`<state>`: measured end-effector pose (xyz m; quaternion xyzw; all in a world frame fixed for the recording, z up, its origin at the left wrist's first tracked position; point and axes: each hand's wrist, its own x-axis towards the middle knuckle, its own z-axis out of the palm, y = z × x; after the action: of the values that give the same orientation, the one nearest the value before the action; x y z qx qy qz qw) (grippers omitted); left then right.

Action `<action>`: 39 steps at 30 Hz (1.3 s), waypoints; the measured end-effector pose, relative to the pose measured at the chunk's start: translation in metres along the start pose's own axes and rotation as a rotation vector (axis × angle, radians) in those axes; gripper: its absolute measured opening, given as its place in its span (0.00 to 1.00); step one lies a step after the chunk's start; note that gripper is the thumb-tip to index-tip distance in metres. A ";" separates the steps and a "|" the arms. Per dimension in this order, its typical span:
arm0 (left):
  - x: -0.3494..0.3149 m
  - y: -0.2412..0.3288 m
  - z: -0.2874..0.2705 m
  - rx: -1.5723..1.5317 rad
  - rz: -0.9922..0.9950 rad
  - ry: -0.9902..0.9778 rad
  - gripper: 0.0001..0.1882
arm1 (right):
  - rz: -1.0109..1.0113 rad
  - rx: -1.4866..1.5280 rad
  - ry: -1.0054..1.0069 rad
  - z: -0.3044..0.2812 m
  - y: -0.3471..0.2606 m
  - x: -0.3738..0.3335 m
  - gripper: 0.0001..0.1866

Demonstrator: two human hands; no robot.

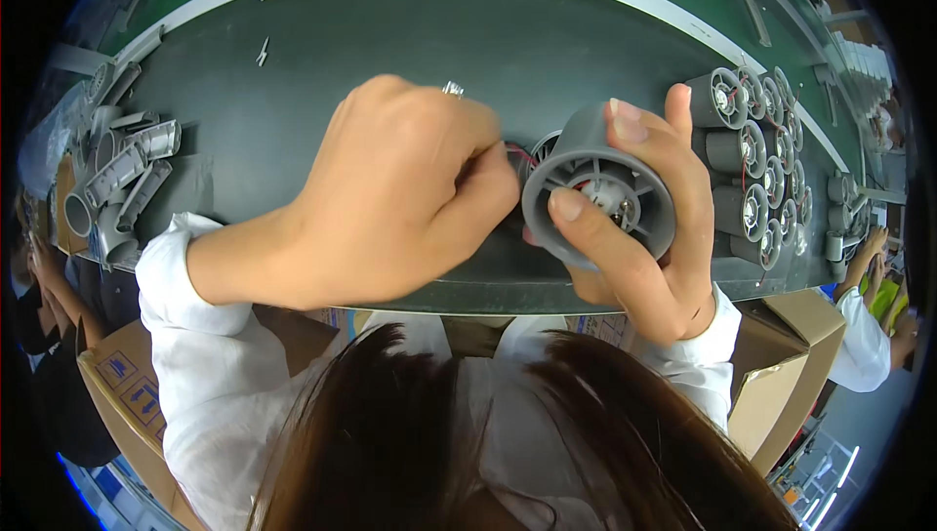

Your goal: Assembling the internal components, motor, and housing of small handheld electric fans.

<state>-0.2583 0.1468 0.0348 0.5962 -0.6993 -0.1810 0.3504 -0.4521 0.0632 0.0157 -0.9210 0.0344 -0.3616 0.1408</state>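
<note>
A grey cylindrical housing sits in the grip of the right hand, above the dark worktop's near edge: thumb across the open end, fingers around the outer wall. The round end faces the viewer, with spokes surrounding a pale hub. Just left, the left hand is curled closed beside red wires; whether it grips them is hidden.

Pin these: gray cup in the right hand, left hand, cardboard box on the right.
Gray cup [583, 133]: head view, outer side wall above the rim.
Left hand [402, 184]: head view, back of the hand.
Cardboard box [812, 375]: head view, side wall.
</note>
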 end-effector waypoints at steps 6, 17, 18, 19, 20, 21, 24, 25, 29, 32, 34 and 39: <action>0.001 -0.009 -0.004 0.112 -0.090 -0.113 0.14 | -0.046 -0.219 -0.004 -0.005 0.013 0.007 0.27; -0.001 -0.018 -0.013 0.462 -0.001 -0.345 0.23 | 0.077 -0.251 -0.124 -0.031 0.018 0.010 0.22; -0.001 -0.021 -0.008 0.435 0.020 -0.349 0.23 | 0.092 -0.259 -0.120 -0.028 0.018 0.008 0.22; -0.004 -0.020 -0.008 0.418 0.041 -0.342 0.22 | 0.083 -0.259 -0.122 -0.028 0.014 0.011 0.22; -0.006 -0.019 -0.006 0.419 0.039 -0.335 0.22 | 0.071 -0.240 -0.131 -0.028 0.009 0.013 0.21; -0.008 -0.017 -0.004 0.424 0.038 -0.335 0.23 | 0.059 -0.221 -0.140 -0.027 0.005 0.015 0.21; -0.005 -0.016 0.002 0.419 -0.012 -0.378 0.23 | 0.044 -0.216 -0.142 -0.014 0.005 0.017 0.19; -0.004 -0.015 0.004 0.412 -0.045 -0.410 0.24 | 0.041 -0.218 -0.158 -0.012 0.005 0.016 0.19; -0.003 -0.013 0.008 0.380 -0.047 -0.405 0.23 | 0.021 -0.236 -0.175 -0.010 0.006 0.015 0.18; -0.006 -0.017 0.020 0.287 -0.020 -0.295 0.22 | -0.003 -0.245 -0.161 -0.007 0.006 0.013 0.18; -0.010 -0.018 0.027 0.217 0.046 -0.140 0.21 | -0.016 -0.245 -0.157 -0.005 0.007 0.012 0.18; -0.011 -0.018 0.029 0.174 -0.015 -0.165 0.15 | -0.051 -0.255 -0.157 -0.008 0.006 0.014 0.17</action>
<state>-0.2655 0.1485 0.0002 0.6126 -0.7344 -0.1706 0.2371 -0.4469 0.0528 0.0292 -0.9574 0.0455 -0.2848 0.0156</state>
